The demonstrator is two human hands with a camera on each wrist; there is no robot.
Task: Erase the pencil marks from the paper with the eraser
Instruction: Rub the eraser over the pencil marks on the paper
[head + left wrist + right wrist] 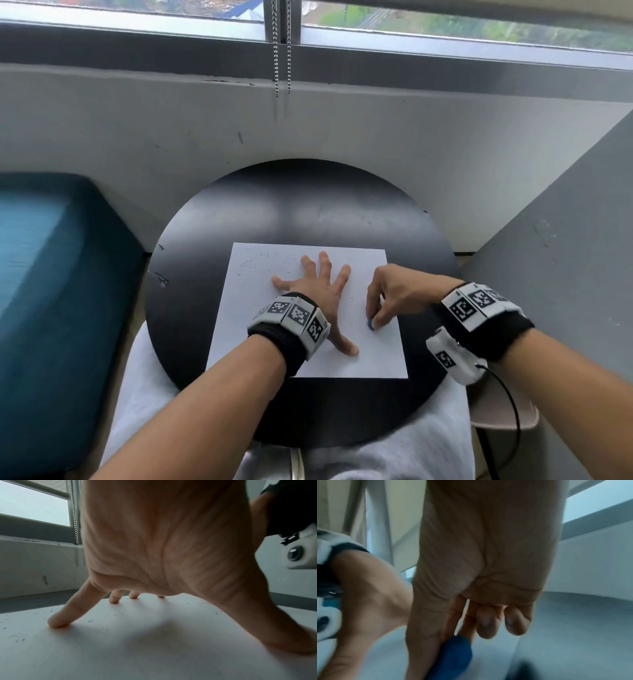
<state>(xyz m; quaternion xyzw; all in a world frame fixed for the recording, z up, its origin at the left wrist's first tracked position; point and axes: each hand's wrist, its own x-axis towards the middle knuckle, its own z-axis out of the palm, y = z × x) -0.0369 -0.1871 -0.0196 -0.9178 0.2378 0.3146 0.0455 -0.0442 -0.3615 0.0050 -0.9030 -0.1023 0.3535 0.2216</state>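
Note:
A white sheet of paper (260,329) lies on a round black table (308,205). My left hand (313,284) presses flat on the sheet with fingers spread; the left wrist view shows its fingertips (58,623) planted on the paper (120,649). My right hand (383,301) pinches a small blue eraser (371,323) and holds it against the paper near the right edge. In the right wrist view the blue eraser (453,658) sits between thumb and fingers. Small dark crumbs (263,255) dot the upper left of the sheet. No clear pencil marks show.
A teal cushioned seat (51,291) stands left of the table. A grey wall and window sill (308,120) rise behind it, with bead chains (282,68) hanging down. A grey panel (565,240) stands at the right. A black cable (510,404) trails from my right wrist.

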